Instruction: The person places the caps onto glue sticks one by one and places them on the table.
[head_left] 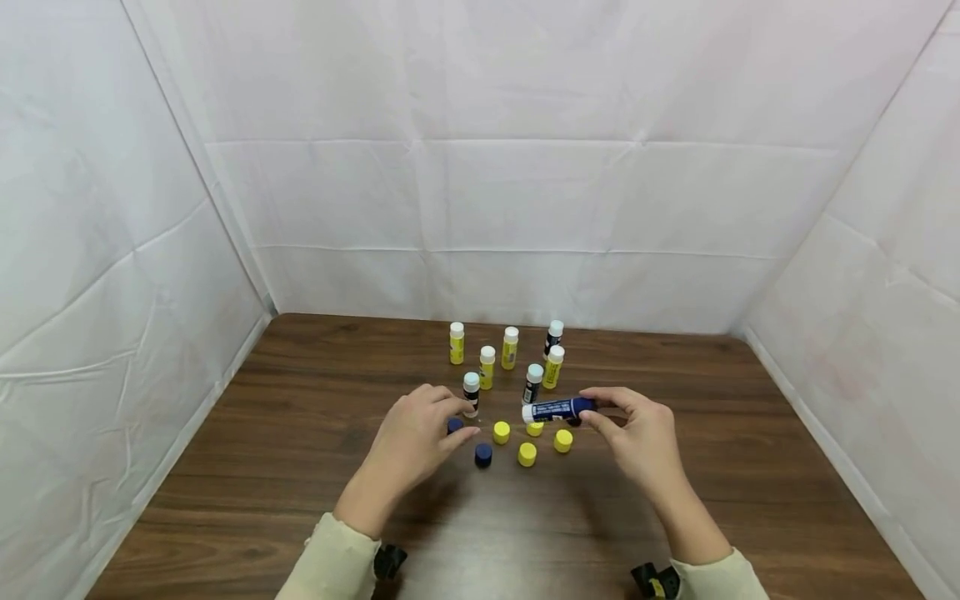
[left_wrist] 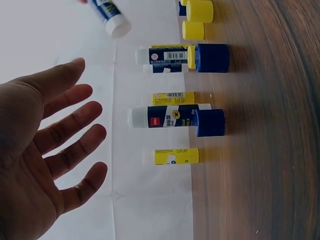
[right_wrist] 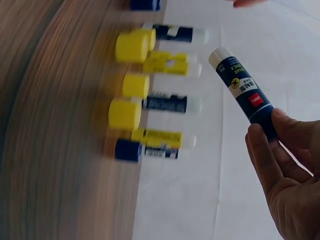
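Thumb and fingers of my right hand (head_left: 637, 433) pinch a navy glue stick (head_left: 557, 410) by its dark blue end, above the table. Its white end points left in the head view; the right wrist view shows its label (right_wrist: 245, 90). My left hand (head_left: 412, 437) holds nothing, its fingers spread apart in the left wrist view. Nearest to it are a standing navy glue stick (head_left: 471, 393) with a white top and a navy cap (head_left: 455, 425) partly hidden by the fingers. Another navy cap (head_left: 483, 455) and several yellow caps (head_left: 527, 454) lie between the hands.
Behind the caps stand several yellow glue sticks (head_left: 487, 367) with white tops, plus navy ones (head_left: 532, 383) among them. The brown wooden table (head_left: 300, 400) reaches a white cloth wall (head_left: 525, 192) at the back, with more cloth at both sides.
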